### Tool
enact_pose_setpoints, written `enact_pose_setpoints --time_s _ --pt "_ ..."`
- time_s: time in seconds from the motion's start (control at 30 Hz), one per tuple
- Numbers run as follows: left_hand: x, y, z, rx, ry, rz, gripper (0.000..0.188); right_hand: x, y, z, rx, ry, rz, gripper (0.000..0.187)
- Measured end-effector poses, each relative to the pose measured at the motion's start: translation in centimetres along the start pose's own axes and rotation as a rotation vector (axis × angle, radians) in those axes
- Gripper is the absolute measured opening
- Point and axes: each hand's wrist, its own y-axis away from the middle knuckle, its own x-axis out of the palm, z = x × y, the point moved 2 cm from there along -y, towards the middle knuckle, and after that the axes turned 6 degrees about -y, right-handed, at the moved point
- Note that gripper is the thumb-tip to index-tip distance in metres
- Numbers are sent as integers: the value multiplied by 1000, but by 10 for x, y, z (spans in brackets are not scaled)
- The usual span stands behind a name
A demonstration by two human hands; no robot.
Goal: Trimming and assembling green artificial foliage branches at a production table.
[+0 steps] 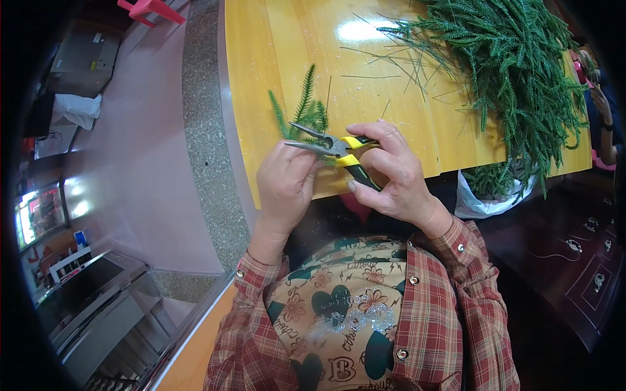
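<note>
My left hand (285,176) is closed around the lower end of a green needle-leaved sprig (305,98), whose several fronds stick up past the fingers. In my right hand (399,171) is a pair of long-nose pliers (338,147) with yellow and black handles. The handles are spread, and the jaws gape a little, pointing left over the top of my left hand. Where the stem sits inside my left fingers is hidden. Both hands are just above the near left part of the yellow wooden table (261,65).
A large heap of similar green branches (515,72) covers the table's right side and hangs over its edge. Thin loose stems (417,62) lie beside it. Below hangs a white bag (482,205) with greenery. Another person's hand (601,104) shows at far right; a pink stool (153,9) stands upper left.
</note>
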Motion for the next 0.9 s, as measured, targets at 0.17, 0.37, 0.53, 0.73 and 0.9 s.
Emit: enact_pose_setpoints --time_s 0.17,0.37,0.53,0.73,0.9 --pt "2 0 0 46 -115 -59 16 4 1 1 -21 81 -4 25" --pt "3 2 -2 56 -134 -97 16 10 6 -1 -30 107 -33 32" --pt "3 -1 -8 97 -113 -114 16 13 10 -1 -12 88 -138 49" --pt "2 1 -11 121 -92 -103 17 16 9 5 -19 356 -76 67" --pt "3 1 -12 166 -57 -81 18 13 9 10 -12 392 -36 64"
